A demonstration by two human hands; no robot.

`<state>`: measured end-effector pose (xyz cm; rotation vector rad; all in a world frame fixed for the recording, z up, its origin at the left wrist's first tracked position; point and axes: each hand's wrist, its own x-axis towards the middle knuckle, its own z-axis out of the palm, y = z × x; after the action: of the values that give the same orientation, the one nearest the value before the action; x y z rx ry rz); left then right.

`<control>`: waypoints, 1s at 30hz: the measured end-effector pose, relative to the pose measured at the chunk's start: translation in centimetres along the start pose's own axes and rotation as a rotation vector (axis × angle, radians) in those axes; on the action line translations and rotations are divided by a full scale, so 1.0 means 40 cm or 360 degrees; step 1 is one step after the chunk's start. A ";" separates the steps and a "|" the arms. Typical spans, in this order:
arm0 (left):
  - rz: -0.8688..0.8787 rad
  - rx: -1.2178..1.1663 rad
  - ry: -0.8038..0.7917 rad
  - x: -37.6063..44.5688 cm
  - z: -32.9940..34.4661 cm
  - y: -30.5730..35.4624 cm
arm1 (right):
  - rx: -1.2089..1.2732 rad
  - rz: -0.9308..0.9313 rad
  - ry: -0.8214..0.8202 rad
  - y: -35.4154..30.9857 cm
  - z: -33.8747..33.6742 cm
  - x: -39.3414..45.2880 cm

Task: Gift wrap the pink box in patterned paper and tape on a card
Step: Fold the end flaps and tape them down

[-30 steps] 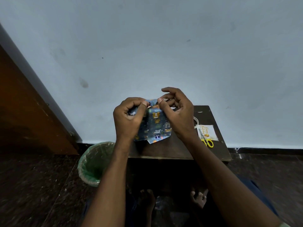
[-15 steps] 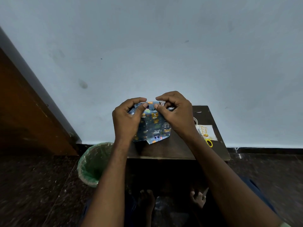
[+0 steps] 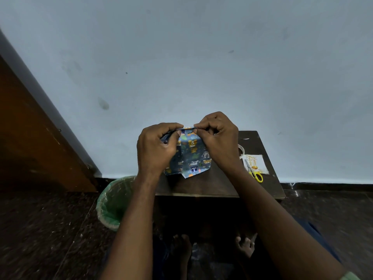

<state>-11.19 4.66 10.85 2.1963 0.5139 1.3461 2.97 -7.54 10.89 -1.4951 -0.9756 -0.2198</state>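
Patterned paper (image 3: 191, 156), blue with small cartoon animals, is covering the box completely, so none of the pink is showing, and the wrapped parcel is sitting over the left-middle part of a dark wooden table (image 3: 218, 184), against the pale wall (image 3: 201, 57). Going from the biggest things down: the wall is filling the upper part of the view, a brown wooden panel (image 3: 30, 138) is leaning along the left side, and the speckled dark floor (image 3: 40, 229) is lying below. A bin lined with a green bag (image 3: 113, 201) is standing on the floor just beside the table's left edge.

Both forearms are reaching up from the bottom of the view to the parcel. The left hand (image 3: 155, 150) is curling round the parcel's left side, its thumb and forefinger pinching the paper at the top edge. The right hand (image 3: 218, 138) is pinching the same top fold just beside it, its other fingers curled in. A loose paper flap is hanging at the parcel's near edge.

On the right part of the table, a white greeting card (image 3: 256, 163) is lying flat, yellow-handled scissors (image 3: 253, 171) are lying across it, and a roll of tape (image 3: 241, 151) is lying just beside the card's far left corner.
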 end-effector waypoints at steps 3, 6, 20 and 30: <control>0.0100 0.0032 0.0017 -0.005 -0.002 -0.005 | 0.0031 -0.0018 -0.0012 0.002 0.003 0.000; 0.0096 0.0073 0.0072 -0.011 0.007 -0.006 | 0.0054 -0.0045 -0.0022 0.004 0.006 0.001; 0.0380 0.0238 0.0081 -0.032 0.007 -0.021 | -0.0172 -0.0354 -0.0185 0.022 -0.023 0.004; 0.0334 0.0294 0.0158 -0.039 0.027 -0.040 | -0.0574 -0.0576 -0.0223 0.043 -0.015 -0.004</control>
<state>-11.01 4.81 8.39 2.3967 0.4713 1.5796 4.27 -7.90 9.67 -1.6650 -1.3730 -0.5821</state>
